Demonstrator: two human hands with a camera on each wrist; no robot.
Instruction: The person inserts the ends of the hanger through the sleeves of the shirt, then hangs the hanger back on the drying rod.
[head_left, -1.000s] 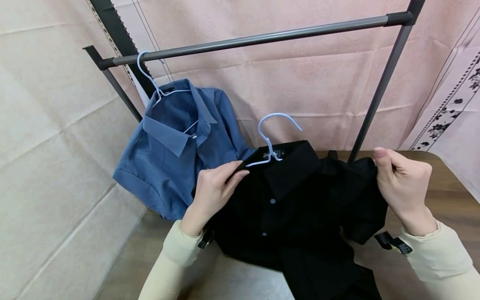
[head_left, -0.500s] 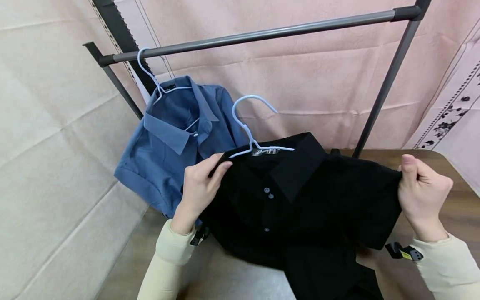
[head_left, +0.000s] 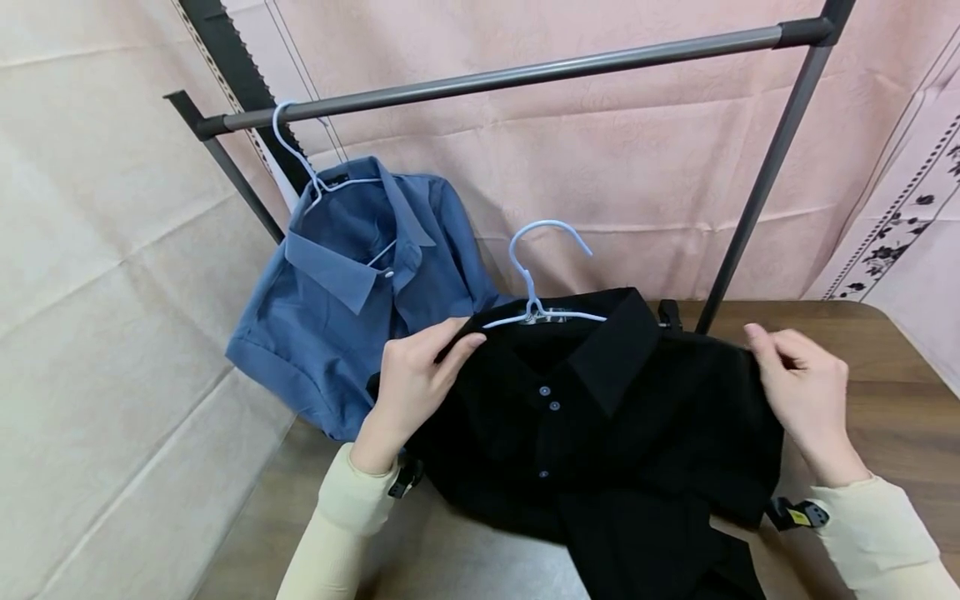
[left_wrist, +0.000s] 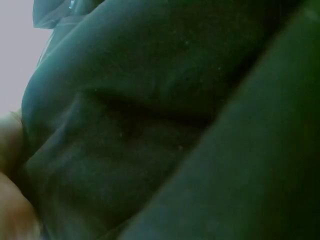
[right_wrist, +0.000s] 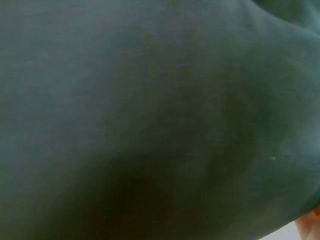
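Note:
A black button-up shirt [head_left: 637, 450] is held up in front, its collar facing the rail. In its neck opening sits a light-blue hanger [head_left: 531, 292], hook upward and off the rail; the cloth hides the ends of its arms. My left hand [head_left: 412, 375] pinches the shirt's left shoulder by the collar, close to the hanger's left arm. At the opposite shoulder, my right hand [head_left: 808, 392] pinches the cloth between thumb and fingers. Dark cloth [left_wrist: 125, 125] fills most of the left wrist view, with fingers at the left edge. Similar cloth [right_wrist: 150, 100] covers the right wrist view.
A grey metal rail [head_left: 525, 77] crosses above the hands. From its left end hangs a blue shirt [head_left: 315, 358] on a second light-blue hanger [head_left: 294, 152], partly behind the black shirt. Below is a wooden table [head_left: 885, 367]; a pink cloth [head_left: 637, 167] covers the back.
The right hand first drew the shoulder out to the right, then came back left and slightly down. The hanger shifted left and up, then back, and more of its right arm shows now.

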